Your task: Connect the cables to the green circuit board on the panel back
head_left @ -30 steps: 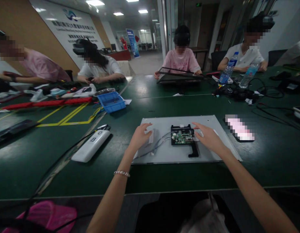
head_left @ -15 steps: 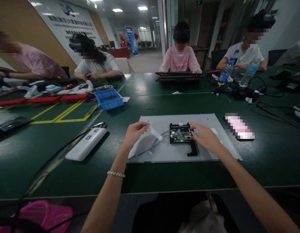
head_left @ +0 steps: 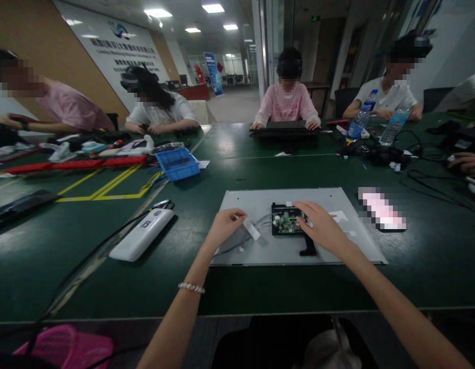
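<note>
A wall sign (head_left: 122, 46) at the left bears Chinese characters over smaller lettering too blurred to read. Toward the near edge of the green surface (head_left: 241, 292), a glossy white device (head_left: 143, 233) carries a dark mark reading either "13" or "B". The left hand (head_left: 225, 224) has its fingers pinched closed on a slim white strip (head_left: 252, 228). Grey wires (head_left: 262, 221) lead to the green circuit board (head_left: 285, 223), dotted with pale components in a black frame (head_left: 309, 250), on a flat grey panel (head_left: 268, 252) near that same edge. The right hand (head_left: 325, 224) bends over the board's right side, thumb and fingers parted; whether they touch it, I cannot tell.
</note>
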`<action>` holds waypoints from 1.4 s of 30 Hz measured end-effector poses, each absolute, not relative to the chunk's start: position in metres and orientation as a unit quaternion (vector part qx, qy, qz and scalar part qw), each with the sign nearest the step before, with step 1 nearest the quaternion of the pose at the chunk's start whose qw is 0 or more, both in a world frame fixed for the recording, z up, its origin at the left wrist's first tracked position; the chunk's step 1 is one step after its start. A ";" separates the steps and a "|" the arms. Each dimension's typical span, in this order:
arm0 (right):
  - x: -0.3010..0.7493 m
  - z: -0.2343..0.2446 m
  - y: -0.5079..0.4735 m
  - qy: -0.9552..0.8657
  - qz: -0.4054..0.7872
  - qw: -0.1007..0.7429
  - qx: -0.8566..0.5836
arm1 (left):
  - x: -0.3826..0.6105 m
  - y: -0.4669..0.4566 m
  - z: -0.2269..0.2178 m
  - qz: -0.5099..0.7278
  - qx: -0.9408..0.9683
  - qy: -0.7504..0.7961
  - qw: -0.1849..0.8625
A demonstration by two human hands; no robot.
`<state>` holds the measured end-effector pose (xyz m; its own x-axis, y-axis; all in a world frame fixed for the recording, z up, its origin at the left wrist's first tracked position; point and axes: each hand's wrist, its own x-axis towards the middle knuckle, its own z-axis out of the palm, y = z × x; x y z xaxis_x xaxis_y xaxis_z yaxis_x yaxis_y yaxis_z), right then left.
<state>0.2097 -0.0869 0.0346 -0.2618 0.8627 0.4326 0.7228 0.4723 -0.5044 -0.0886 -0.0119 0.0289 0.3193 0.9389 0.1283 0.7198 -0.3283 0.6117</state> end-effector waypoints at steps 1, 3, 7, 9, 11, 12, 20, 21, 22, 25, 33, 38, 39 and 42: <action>0.204 0.038 -0.089 -0.791 0.104 0.341 -0.498 | -0.088 -0.013 0.030 0.240 0.784 0.531 0.213; 0.192 0.046 -0.093 -0.799 0.108 0.340 -0.484 | -0.085 -0.019 0.036 0.257 0.788 0.534 0.170; 0.159 0.056 -0.100 -0.843 0.116 0.311 -0.423 | -0.071 -0.045 0.049 0.267 0.789 0.552 0.044; 0.143 0.057 -0.101 -0.864 0.105 0.290 -0.398 | -0.061 -0.063 0.051 0.237 0.789 0.567 -0.002; 0.130 0.056 -0.102 -0.878 0.091 0.272 -0.383 | -0.052 -0.080 0.050 0.203 0.781 0.590 -0.021; 0.125 0.054 -0.102 -0.883 0.085 0.265 -0.379 | -0.049 -0.087 0.048 0.186 0.780 0.596 -0.026; 0.110 0.025 -0.111 -0.883 0.058 0.254 -0.391 | -0.048 -0.095 0.024 0.165 0.787 0.595 -0.023; 0.109 0.022 -0.113 -0.881 0.052 0.258 -0.392 | -0.049 -0.094 0.022 0.168 0.786 0.595 -0.019; 0.109 0.020 -0.114 -0.881 0.048 0.262 -0.391 | -0.050 -0.093 0.020 0.170 0.784 0.596 -0.014; 0.108 0.015 -0.118 -0.879 0.041 0.268 -0.392 | -0.050 -0.092 0.016 0.178 0.783 0.596 0.005; 0.108 0.014 -0.121 -0.872 0.052 0.271 -0.404 | -0.050 -0.086 0.009 0.198 0.773 0.601 0.038; 0.110 0.013 -0.116 -0.871 0.053 0.279 -0.402 | -0.050 -0.087 0.007 0.205 0.777 0.594 0.046; 0.110 0.012 -0.115 -0.871 0.054 0.278 -0.400 | -0.050 -0.087 0.006 0.208 0.778 0.590 0.050; 0.112 0.010 -0.112 -0.875 0.055 0.273 -0.397 | -0.050 -0.087 0.005 0.217 0.777 0.586 0.070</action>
<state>0.1120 -0.1118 0.0104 -0.5359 0.7240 0.4343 0.6637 0.6792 -0.3134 -0.0497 -0.0870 0.0046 0.2187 0.9416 0.2562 0.8808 -0.3034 0.3635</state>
